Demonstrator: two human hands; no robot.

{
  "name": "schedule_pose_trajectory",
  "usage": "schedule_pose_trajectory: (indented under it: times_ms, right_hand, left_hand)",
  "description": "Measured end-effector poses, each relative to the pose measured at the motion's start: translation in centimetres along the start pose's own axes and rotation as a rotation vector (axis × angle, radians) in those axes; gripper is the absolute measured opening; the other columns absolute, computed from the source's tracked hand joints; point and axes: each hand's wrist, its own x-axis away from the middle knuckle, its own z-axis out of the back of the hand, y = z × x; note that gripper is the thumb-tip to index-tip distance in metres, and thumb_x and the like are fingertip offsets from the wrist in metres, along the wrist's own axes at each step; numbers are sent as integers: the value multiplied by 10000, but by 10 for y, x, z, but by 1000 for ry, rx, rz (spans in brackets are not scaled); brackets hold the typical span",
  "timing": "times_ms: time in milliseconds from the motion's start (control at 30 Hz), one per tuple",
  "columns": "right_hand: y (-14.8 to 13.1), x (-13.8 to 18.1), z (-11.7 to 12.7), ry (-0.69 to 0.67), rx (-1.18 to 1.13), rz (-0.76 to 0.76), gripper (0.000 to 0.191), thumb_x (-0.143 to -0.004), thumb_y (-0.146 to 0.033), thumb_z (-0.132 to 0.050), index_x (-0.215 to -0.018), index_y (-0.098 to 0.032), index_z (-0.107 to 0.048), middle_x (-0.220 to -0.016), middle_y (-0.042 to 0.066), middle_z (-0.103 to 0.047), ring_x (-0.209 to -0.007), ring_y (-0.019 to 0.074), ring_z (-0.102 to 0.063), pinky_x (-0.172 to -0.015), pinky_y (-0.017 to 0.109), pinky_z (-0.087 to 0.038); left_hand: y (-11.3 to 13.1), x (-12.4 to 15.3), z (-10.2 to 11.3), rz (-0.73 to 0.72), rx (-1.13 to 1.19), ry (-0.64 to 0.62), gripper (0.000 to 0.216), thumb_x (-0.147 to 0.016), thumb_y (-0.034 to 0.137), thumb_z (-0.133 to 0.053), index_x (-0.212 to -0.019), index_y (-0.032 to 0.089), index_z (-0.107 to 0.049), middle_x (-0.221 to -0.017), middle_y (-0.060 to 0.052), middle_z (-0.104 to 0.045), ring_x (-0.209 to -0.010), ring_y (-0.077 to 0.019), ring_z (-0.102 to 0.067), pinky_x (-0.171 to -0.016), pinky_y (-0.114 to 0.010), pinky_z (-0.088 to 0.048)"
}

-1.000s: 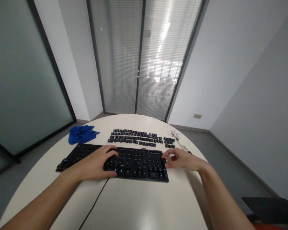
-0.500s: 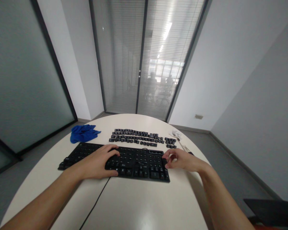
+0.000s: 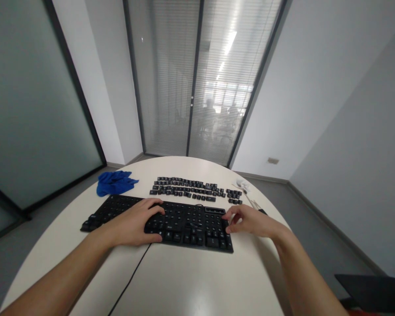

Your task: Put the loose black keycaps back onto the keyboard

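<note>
A black keyboard (image 3: 184,221) lies slightly askew on the table, with many of its key positions bare of caps. My left hand (image 3: 134,223) grips it left of centre, fingers over the top and thumb along the near edge. At the right end, my right hand (image 3: 242,219) has thumb and forefinger closed around a tall black keycap (image 3: 224,225) in the last column of the number pad. The fingers partly hide that keycap, so I cannot tell whether it is seated. Several loose black keycaps (image 3: 184,186) stand in rows beyond the keyboard.
A crumpled blue cloth (image 3: 115,182) lies at the back left of the round white table (image 3: 184,285). White scraps (image 3: 242,184) and thin sticks (image 3: 253,202) are at the right. The keyboard's cable (image 3: 131,277) runs toward me. A dark chair (image 3: 375,292) stands at lower right.
The keyboard's right end has dipped very slightly toward me. Both hands keep their places and grips.
</note>
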Motion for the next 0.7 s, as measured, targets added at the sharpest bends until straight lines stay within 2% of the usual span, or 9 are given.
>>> schedule_pose_trajectory:
  times_ms: [200,500,700]
  right_hand:
    - [-1,0,1,-41,-75,30,461,-622,-426,-824,-987,-178,-692,-885,55,-712,-846,226,-663,-791,343,-509]
    - [3,-2,-1,-15,-70,32,453,-624,-464,-829,-959,-195,-687,-826,30,-677,-817,213,-633,-750,322,-485]
    - [9,-8,-4,-64,-140,60,429,-627,-469,-836,-889,-183,-655,-699,-25,-623,-661,150,-574,-665,286,-435]
  left_hand:
    - [1,0,0,5,-5,7,544,-734,523,-758,-1192,258,-633,-1457,-91,-487,-1306,-323,-513,-1122,-437,-418]
    - [-1,0,-1,-14,-6,23,555,-729,518,-767,-1202,261,-633,-1445,-97,-498,-1296,-336,-519,-1116,-456,-424]
    - [1,0,0,1,-17,3,556,-732,518,-762,-1203,255,-627,-1456,-103,-485,-1312,-330,-501,-1124,-460,-407]
